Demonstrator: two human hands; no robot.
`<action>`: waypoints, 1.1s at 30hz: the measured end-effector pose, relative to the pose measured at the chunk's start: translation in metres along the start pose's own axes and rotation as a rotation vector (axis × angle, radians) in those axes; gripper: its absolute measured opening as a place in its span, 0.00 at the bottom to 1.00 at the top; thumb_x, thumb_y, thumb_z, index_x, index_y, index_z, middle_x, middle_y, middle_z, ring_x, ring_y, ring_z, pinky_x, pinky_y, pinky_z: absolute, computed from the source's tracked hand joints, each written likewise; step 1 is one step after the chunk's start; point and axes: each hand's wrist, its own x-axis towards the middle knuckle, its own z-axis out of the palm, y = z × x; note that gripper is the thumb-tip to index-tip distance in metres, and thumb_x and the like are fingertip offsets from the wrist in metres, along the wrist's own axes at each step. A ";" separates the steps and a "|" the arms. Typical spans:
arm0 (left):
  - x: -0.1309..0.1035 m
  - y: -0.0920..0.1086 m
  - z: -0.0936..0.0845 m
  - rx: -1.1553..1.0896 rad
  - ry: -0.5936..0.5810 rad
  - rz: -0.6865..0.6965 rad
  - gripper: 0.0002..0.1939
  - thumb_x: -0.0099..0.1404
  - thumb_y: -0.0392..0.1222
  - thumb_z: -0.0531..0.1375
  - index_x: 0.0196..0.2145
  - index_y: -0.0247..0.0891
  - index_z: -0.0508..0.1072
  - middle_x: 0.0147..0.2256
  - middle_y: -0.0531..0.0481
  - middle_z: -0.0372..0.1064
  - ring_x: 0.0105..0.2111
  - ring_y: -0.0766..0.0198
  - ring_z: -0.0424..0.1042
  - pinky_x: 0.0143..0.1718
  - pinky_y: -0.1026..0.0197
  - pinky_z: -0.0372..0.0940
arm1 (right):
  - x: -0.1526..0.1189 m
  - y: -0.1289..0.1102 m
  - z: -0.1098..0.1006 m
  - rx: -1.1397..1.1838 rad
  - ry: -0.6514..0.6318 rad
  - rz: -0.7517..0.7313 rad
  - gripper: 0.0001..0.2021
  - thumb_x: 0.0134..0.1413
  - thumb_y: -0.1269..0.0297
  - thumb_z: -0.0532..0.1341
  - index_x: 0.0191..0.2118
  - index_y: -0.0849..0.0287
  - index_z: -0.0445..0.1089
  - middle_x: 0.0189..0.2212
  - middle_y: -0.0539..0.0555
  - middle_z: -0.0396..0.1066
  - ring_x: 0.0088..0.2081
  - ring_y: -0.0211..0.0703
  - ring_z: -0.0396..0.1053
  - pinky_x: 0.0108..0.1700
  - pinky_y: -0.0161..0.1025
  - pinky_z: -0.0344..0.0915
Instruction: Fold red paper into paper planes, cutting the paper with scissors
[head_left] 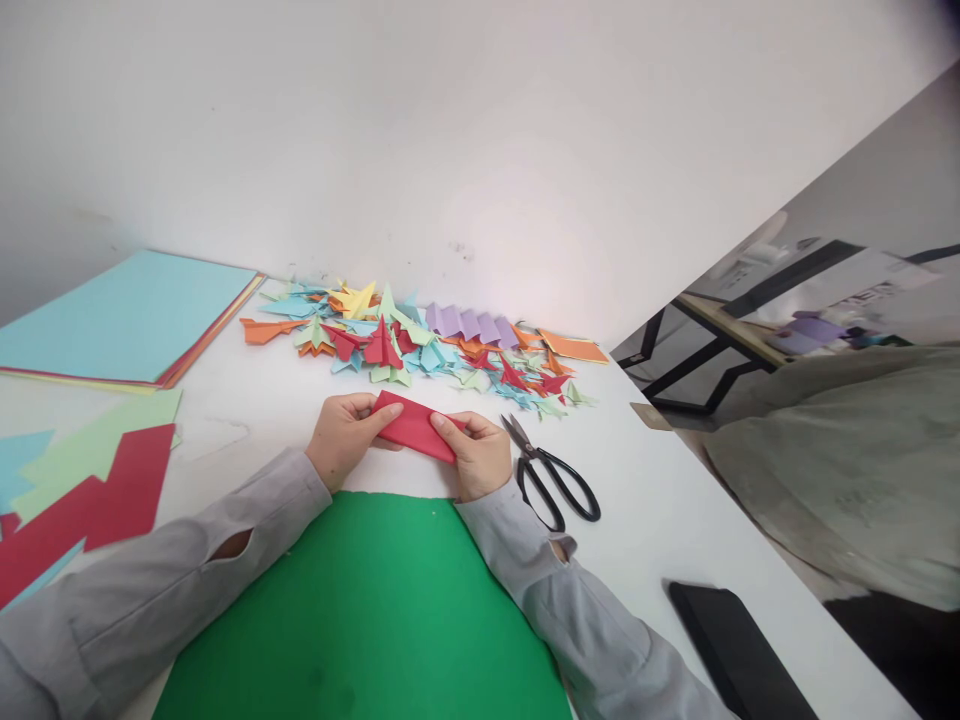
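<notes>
A folded piece of red paper [416,428] is held up between both hands, just beyond the far edge of a green sheet [367,600]. My left hand [343,440] is closed on its left end, thumb on top and fingers behind. Its right end is pinched by my right hand [478,455], with the thumb pressed on the upper face. To the right of my right hand lie scissors [541,468] with black handles, blades a little apart. Behind the red paper is a heap of small folded paper shapes [382,345] in several colours.
At the far left lies a stack of coloured sheets [127,315], light blue on top. Nearer are loose paper pieces [135,485]. A black phone-like object [739,645] lies by the table's right edge. A white wall [450,150] rises behind; a grey-green cloth-covered shape [847,470] is at right.
</notes>
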 end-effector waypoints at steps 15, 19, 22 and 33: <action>0.000 0.000 -0.002 -0.054 -0.066 -0.002 0.17 0.42 0.49 0.69 0.24 0.31 0.76 0.22 0.50 0.71 0.24 0.65 0.70 0.23 0.63 0.72 | 0.003 0.006 -0.003 -0.022 -0.019 -0.043 0.13 0.26 0.58 0.72 0.20 0.60 0.74 0.13 0.46 0.66 0.17 0.30 0.55 0.20 0.31 0.52; 0.000 0.000 -0.002 -0.060 -0.057 -0.004 0.18 0.44 0.51 0.68 0.24 0.31 0.77 0.22 0.49 0.71 0.24 0.65 0.70 0.23 0.63 0.71 | 0.003 0.005 -0.003 -0.040 -0.006 -0.057 0.14 0.26 0.57 0.72 0.21 0.60 0.74 0.12 0.46 0.65 0.16 0.30 0.55 0.20 0.32 0.52; 0.002 -0.002 -0.003 -0.045 -0.046 0.011 0.17 0.44 0.50 0.68 0.25 0.32 0.78 0.22 0.50 0.71 0.24 0.65 0.70 0.24 0.63 0.71 | 0.003 0.005 -0.003 -0.046 -0.006 -0.066 0.14 0.27 0.56 0.72 0.21 0.60 0.74 0.13 0.46 0.66 0.17 0.31 0.56 0.20 0.33 0.53; 0.005 -0.007 -0.006 -0.028 -0.044 0.005 0.14 0.44 0.46 0.68 0.27 0.34 0.79 0.22 0.50 0.73 0.24 0.63 0.72 0.28 0.62 0.70 | 0.002 0.004 -0.002 -0.012 -0.007 -0.040 0.13 0.27 0.57 0.72 0.21 0.60 0.75 0.13 0.46 0.67 0.17 0.31 0.57 0.21 0.32 0.54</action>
